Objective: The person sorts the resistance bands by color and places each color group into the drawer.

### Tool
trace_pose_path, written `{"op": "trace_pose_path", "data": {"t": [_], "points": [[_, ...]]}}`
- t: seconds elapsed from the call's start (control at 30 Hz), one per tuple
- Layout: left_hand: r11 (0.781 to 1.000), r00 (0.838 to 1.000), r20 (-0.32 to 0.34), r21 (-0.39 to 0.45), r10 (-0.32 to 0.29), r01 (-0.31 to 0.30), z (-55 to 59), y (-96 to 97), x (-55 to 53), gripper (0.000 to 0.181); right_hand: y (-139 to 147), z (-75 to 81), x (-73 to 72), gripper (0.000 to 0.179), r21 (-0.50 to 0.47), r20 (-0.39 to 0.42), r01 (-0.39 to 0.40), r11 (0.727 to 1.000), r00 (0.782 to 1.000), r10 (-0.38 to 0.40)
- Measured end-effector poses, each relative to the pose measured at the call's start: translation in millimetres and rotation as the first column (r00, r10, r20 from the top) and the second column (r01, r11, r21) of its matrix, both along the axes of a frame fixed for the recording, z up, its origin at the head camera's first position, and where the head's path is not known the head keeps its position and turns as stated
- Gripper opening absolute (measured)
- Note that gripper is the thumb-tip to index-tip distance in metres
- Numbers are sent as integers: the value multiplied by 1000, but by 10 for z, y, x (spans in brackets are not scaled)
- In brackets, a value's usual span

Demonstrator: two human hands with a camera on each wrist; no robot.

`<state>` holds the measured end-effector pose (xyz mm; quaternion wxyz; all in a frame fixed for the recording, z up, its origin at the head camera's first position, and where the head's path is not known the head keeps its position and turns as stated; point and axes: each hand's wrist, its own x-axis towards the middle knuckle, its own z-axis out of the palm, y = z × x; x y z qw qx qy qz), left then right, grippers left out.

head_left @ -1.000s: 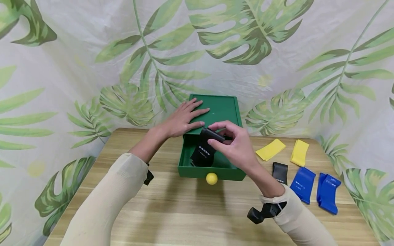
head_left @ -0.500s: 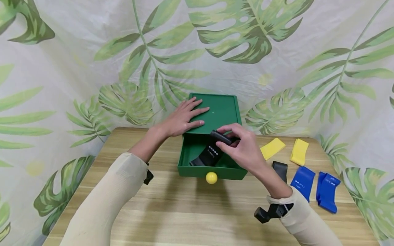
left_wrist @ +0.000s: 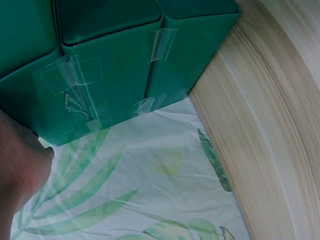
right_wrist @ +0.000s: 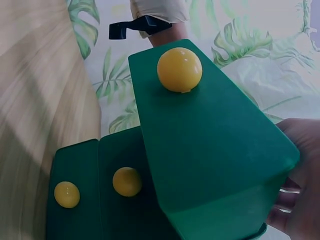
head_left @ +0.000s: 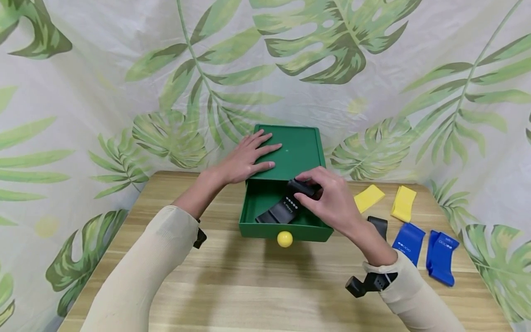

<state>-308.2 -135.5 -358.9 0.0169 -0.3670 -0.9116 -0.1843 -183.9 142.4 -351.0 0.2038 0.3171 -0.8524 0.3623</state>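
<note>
Two bare hands are showing on my head feed, both working at the green drawer cabinet. The right hand is pinching the black X-Heavy resistance band by its folded upper end, thumb and fingers drawn narrow on it. Compared with a second ago, I am seeing that hand sitting farther to the right, and the band is slanting where it was hanging more upright. It is lying partly inside the pulled-out top drawer, its lower end reaching toward the front left. The left hand is keeping its place on the cabinet's top, fingers spreading wide. A yellow knob is jutting from the drawer front. On the counter to the right, two yellow bands, two blue bands and a second black band are lying; the right forearm is now hiding more of that black one and the nearer blue one. My right wrist view is showing two lower drawers sitting closed.
</note>
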Motion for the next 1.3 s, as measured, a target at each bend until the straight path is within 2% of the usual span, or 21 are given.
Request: {"op": "trace_pose_path", "data": {"t": [0.37, 0.77, 1.03, 1.3], "points": [[1000, 1000, 21, 13, -7, 7, 41, 14, 29, 61, 140, -12, -12, 32, 14, -64, 9, 1000, 998, -8], [1000, 1000, 21, 16, -5, 5, 20, 8, 20, 61, 363, -24, -52, 31, -18, -72, 52, 998, 996, -53], [1000, 1000, 18, 19, -6, 5, 17, 11, 14, 61, 611, -57, -53, 36, -70, -67, 59, 996, 996, -64], [1000, 1000, 7, 9, -7, 7, 10, 14, 13, 61, 886, -86, -44, 38, -67, -61, 90, 994, 994, -94]]}}
